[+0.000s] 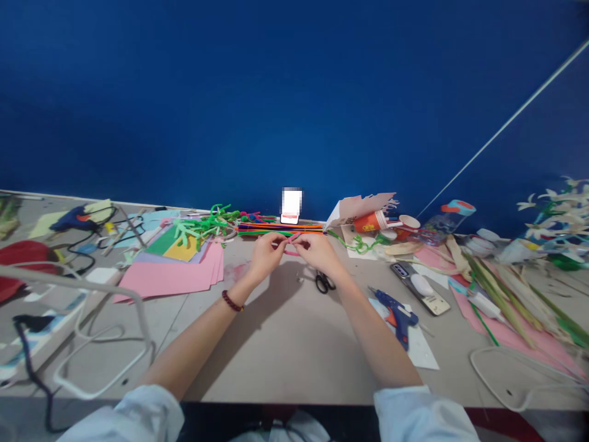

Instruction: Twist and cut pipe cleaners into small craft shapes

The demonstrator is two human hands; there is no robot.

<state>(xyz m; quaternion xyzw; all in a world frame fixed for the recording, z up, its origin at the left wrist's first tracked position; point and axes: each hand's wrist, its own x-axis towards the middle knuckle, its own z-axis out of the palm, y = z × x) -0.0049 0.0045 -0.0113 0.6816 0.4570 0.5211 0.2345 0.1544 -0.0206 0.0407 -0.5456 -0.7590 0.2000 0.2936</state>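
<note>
Near the back of the table, my left hand (268,253) and my right hand (317,250) pinch a pink pipe cleaner (291,252) between their fingertips. Part of it curves below the fingers; the rest is hidden by them. Just behind lies a bundle of coloured pipe cleaners (257,229), purple, orange and green. A phone (291,205) with a bright screen stands upright against the blue wall. Black-handled scissors (323,283) lie beside my right wrist, their blades partly hidden under it.
On the left are pink paper sheets (170,276), green bent pipe cleaners (188,230) and a white power strip (50,325) with cables. To the right lie a blue glue gun (399,316), a phone (421,287), paper cups (370,221) and dried leaves (501,294).
</note>
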